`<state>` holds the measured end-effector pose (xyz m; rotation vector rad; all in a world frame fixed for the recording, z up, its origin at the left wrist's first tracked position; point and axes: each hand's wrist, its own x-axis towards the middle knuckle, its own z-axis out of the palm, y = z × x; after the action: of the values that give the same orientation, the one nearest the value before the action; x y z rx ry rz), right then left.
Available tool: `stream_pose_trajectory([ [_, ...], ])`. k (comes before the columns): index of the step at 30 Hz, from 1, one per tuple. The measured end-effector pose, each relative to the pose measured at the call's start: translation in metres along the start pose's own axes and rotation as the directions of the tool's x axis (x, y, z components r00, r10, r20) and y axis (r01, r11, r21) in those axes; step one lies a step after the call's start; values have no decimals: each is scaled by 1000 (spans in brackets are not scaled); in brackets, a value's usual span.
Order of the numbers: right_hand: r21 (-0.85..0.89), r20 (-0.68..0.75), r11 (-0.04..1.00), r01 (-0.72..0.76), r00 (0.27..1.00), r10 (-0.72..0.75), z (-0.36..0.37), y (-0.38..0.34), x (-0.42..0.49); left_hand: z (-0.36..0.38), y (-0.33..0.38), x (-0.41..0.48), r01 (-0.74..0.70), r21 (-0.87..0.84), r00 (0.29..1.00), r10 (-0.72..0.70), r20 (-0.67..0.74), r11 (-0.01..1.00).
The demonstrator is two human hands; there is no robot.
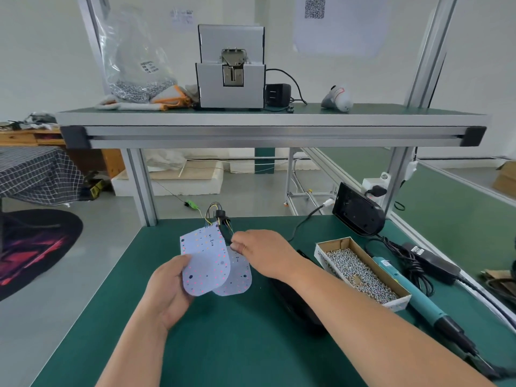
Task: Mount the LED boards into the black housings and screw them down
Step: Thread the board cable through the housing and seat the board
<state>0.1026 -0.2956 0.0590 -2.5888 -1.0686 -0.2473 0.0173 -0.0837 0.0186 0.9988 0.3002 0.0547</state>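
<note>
While the left hand (170, 289) curls around the near left edge of the upper LED board (205, 255), thumb on its face and fingers behind, the right hand (265, 252) pinches the black wire bundle (220, 219) between thumb and fingertips at the board's far corner.

Every place below is given from the cardboard box of screws (360, 269), which sits on the green bench mat (223, 344).

- **Boards:** Both lie well to the left of the box. The upper one is white, round-ended, dotted with small red and yellow parts, and tilted up towards the viewer. The lower LED board (238, 277) peeks out beneath it on the side nearer the box. Whether this one rests on the mat cannot be told.
- **Wires:** Black and yellow leads loop up beyond the boards, left of the box and farther back.
- **Housings:** A black housing (296, 305) lies just left of the box, mostly hidden under the right forearm. A second black shell (357, 213) stands tilted just behind the box.
- **Tool:** A teal electric screwdriver (413, 291) lies along the box's right side, touching it.
</note>
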Motion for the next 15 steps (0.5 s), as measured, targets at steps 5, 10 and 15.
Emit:
stream_pose_trajectory([
  [5,53,-14,994,-96,995,97,-8,-3,-4,7,0,-2,52,-132,990,-34,136,990],
  [10,-93,140,995,38,990,-25,-3,-18,-13,19,-12,-6,-9,-59,990,17,139,998],
  [15,-143,38,977,160,987,-156,-3,-19,-16,23,-12,-6,-95,-60,992,99,74,994],
])
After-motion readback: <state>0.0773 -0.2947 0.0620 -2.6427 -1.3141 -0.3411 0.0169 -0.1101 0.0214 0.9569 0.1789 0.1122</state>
